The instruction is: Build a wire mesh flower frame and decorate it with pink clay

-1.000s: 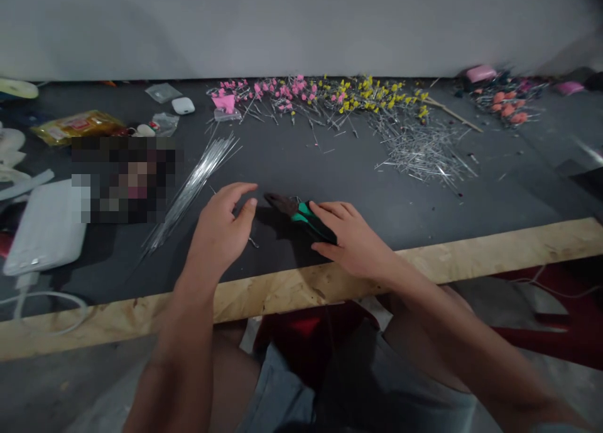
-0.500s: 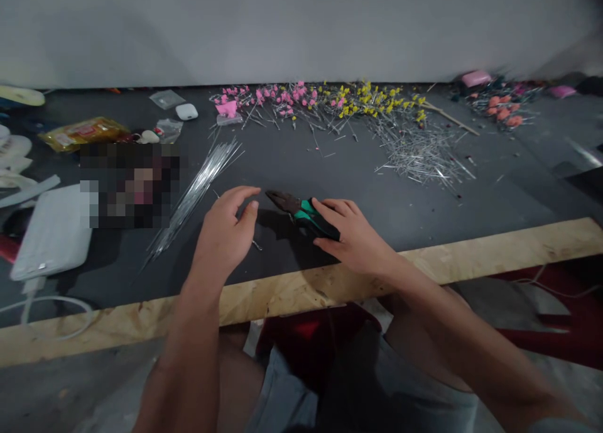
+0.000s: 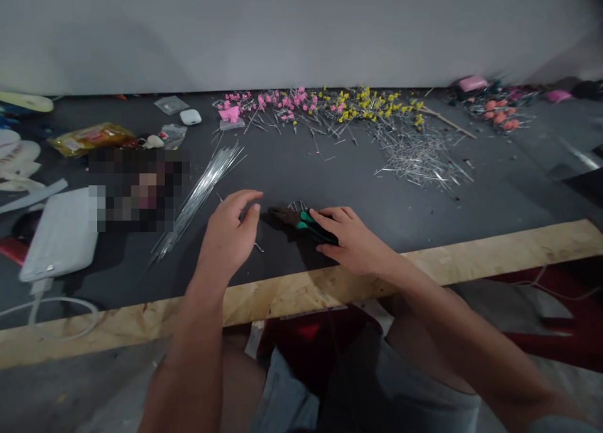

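My right hand [image 3: 351, 239] is wrapped around the green-and-black handles of the pliers [image 3: 309, 224], which lie low at the tabletop with their dark jaws pointing left. Some small bent wire [image 3: 298, 205] shows along the far side of the pliers; whether it touches them I cannot tell. Just left of the jaws is my left hand [image 3: 232, 229], thumb and forefinger apart with a gap between the tips. Its other fingers are hidden. A twisted wire [image 3: 259, 247] pokes out from beneath this hand. Farther left lies a bundle of straight wires [image 3: 198, 191].
Along the wall lie wire stems with pink tips [image 3: 287, 100] and yellow tips [image 3: 372, 103]. A heap of loose wires [image 3: 421, 153] is at right. At left are a white power bank [image 3: 61, 235] with a cable, a yellow packet [image 3: 92, 139] and a white case [image 3: 190, 117].
The pliers have come down toward the tabletop and turned in my right hand, and the bent wire behind them now shows. My left hand has barely moved. The view has shifted slightly.
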Available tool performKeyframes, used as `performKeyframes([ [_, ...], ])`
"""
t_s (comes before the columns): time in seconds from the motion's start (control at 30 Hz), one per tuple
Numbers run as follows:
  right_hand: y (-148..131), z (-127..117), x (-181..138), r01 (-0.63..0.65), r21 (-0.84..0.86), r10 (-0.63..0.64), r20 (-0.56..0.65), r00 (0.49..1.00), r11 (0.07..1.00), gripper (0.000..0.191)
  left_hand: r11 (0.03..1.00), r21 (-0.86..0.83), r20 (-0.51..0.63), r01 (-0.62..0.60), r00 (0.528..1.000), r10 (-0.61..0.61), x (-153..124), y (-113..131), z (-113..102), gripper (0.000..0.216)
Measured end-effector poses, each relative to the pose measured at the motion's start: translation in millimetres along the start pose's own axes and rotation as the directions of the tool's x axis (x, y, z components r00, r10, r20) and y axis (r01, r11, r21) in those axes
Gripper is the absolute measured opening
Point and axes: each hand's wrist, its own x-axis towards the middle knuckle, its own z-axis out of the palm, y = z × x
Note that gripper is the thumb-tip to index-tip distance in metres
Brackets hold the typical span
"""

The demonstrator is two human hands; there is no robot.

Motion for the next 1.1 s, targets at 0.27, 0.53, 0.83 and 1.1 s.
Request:
performKeyframes([
  [0.27, 6, -6, 2, 0.017, -0.02, -0.017, 0.006, 1.0, 1.0, 0.06, 1.0, 0.011, -0.007, 0.027, 1.0, -0.027, -1, -2, -2, 0.03],
  [0.53, 14, -2, 2, -0.029, 0.033, 0.029, -0.004, 1.0, 0.999, 0.061, 1.0, 0.002, 0.034, 0.013, 0.999, -0.013, 1, 0, 8, 0.033],
  [0.83, 57, -26, 4, -0.302, -0.02, 0.293, -0.182, 0.939, 0.953, 0.06, 0.964, 0.08, 0.271, -0.252, 0.937, 0.222, -7, 19, 48, 0.031],
  [1.1, 61, -26, 6, -0.37, 0.031, 0.369, -0.2, 0.908, 0.928, 0.06, 0.968, 0.06, 0.318, -0.242, 0.924, 0.212, -5, 20, 52, 0.017],
])
